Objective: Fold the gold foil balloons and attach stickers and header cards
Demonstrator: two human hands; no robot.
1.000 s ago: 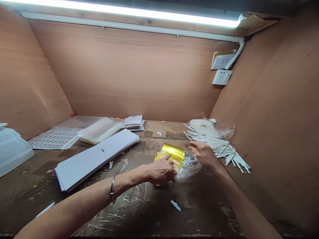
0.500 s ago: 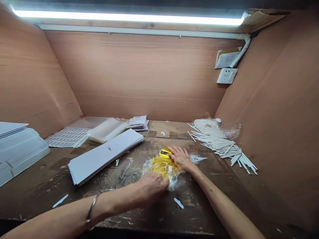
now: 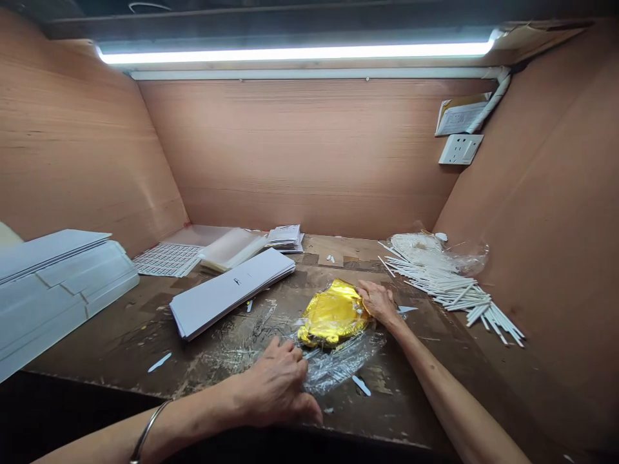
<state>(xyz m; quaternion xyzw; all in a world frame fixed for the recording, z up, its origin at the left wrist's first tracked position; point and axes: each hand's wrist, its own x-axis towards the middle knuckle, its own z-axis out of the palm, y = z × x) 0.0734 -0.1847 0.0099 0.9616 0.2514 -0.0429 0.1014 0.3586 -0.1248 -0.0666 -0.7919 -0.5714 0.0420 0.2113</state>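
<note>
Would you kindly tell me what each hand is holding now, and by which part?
Neither grip is clear: the right hand touches the gold foil's right edge, the left hand the clear film's near edge.

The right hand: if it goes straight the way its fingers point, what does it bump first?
The crumpled gold foil. The right hand seems to touch its edge already, though depth is hard to judge.

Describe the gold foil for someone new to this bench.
On the wooden workbench, look between the stack of white card strips and the pile of white sticks. A crumpled gold foil lies there on clear plastic film, the only shiny yellow thing, beside the right hand.
</note>
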